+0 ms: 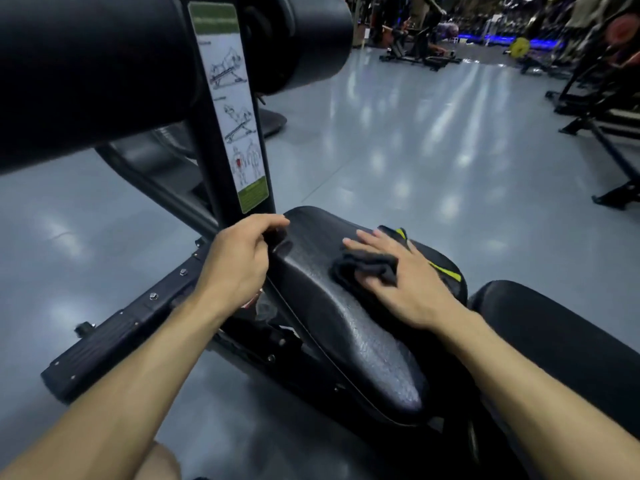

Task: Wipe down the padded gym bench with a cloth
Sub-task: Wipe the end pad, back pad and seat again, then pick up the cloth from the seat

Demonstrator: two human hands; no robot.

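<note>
Cloth (363, 268) half hidden under right hand (398, 275)

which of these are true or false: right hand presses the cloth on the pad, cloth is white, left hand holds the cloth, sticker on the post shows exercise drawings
1. The right hand presses the cloth on the bench pad. True.
2. The cloth is white. False: it is dark, near black.
3. The left hand holds the cloth. False: it grips the pad's edge by the post.
4. The sticker on the post shows exercise drawings. True.
</note>
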